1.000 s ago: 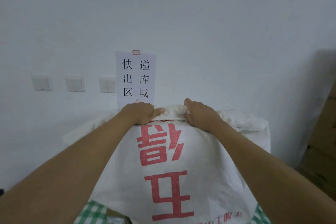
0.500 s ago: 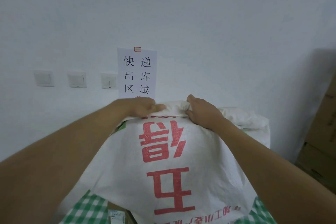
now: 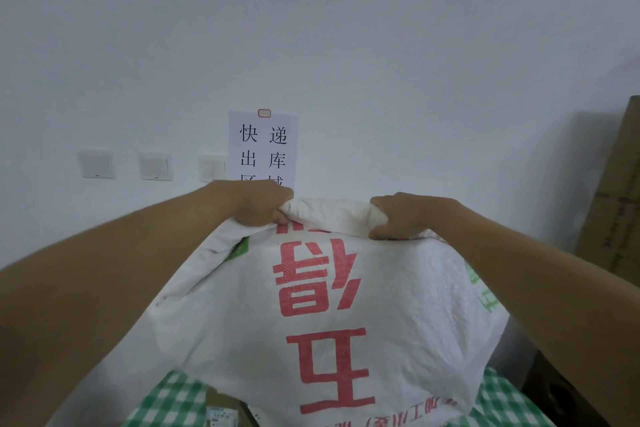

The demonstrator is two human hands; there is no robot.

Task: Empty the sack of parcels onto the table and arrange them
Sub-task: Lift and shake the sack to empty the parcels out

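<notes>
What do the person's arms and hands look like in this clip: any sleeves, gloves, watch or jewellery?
Both forearms are bare all the way to the frame edge; no sleeve shows. The left hand and right hand wear no gloves. No watch, bracelet or ring is visible on the wrists or on the parts of the fingers that show. No markings or bandages can be seen.

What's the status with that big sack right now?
Left hand and right hand both grip the sack, upside down over the checked table. One parcel peeks out below. Nothing blocking.
</notes>
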